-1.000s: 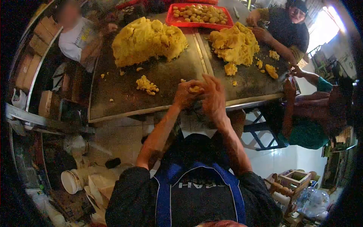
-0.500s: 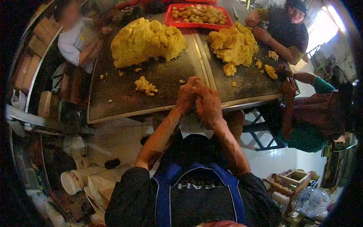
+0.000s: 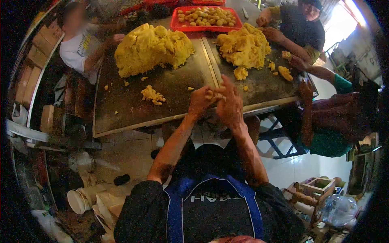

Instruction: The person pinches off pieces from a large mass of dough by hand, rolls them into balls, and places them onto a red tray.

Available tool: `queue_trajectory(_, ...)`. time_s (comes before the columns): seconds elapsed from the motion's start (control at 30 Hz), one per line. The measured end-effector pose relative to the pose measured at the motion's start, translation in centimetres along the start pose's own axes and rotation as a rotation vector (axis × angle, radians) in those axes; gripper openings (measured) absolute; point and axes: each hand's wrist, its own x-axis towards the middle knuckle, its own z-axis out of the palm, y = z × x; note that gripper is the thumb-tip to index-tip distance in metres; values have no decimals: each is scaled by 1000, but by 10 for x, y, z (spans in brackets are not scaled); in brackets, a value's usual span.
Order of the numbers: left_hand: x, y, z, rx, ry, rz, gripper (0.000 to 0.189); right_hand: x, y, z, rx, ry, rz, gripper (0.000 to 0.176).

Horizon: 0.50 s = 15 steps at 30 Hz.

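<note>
Just above the near edge of the table, my left hand (image 3: 200,101) is curled closed around a small piece of yellow dough (image 3: 210,95). My right hand (image 3: 231,102) is beside it with fingers stretched out, partly smeared by motion. Its fingers are close to the left fingertips; whether they touch the piece I cannot make out. To the left of my hands, a small cluster of little dough bits (image 3: 152,95) lies on the dark table (image 3: 129,111). Beyond it rises a large yellow dough mound (image 3: 152,50), and a second mound (image 3: 244,46) stands to the right.
A red tray (image 3: 175,25) of round dough balls (image 3: 206,17) sits at the back. A metal strip (image 3: 210,56) divides the tabletop. One person (image 3: 77,48) is at the left; two others (image 3: 302,32) work at the right. A white bucket (image 3: 79,201) lies on the floor.
My hands were clasped together; now the right hand has opened and drawn slightly away, so the dough piece shows at my left fingers. The view has shifted a little.
</note>
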Motion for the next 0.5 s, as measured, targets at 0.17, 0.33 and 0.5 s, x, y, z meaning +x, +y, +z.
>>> queue_trajectory(0.17, 10, -12, 7, 361, 56, 56, 40, 7, 15, -9, 196, -54, 60, 39)
queue_trajectory(0.33, 9, -8, 5, 296, 60, 144, 49, -9, 95, -23, -29, 33, 722, 52)
queue_trajectory(0.5, 17, 5, 3, 261, -22, 14, 43, 8, 41, -22, 402, 67, 605, 54)
